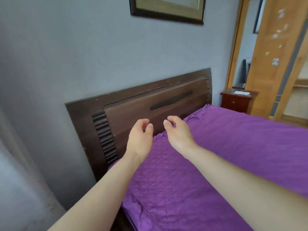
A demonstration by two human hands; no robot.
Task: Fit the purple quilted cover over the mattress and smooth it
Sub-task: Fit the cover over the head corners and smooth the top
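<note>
The purple quilted cover (225, 147) lies spread over the mattress, its ruffled edge bunched along the dark wooden headboard (138, 107). Its skirt hangs down the near left side of the bed, slightly creased. My left hand (140, 139) hovers above the cover's head edge in front of the headboard, fingers loosely curled and holding nothing. A short way to its right, my right hand (178, 132) is raised the same way, fingers loosely bent, thumb near the forefinger, nothing in it. Neither hand touches the cover.
A grey-blue wall (83, 55) stands behind the headboard with a framed picture (167, 10) above. A grey curtain (16, 164) hangs at the left. A red-brown nightstand (236, 100) and a wooden wardrobe (275, 64) stand beyond the bed's far side.
</note>
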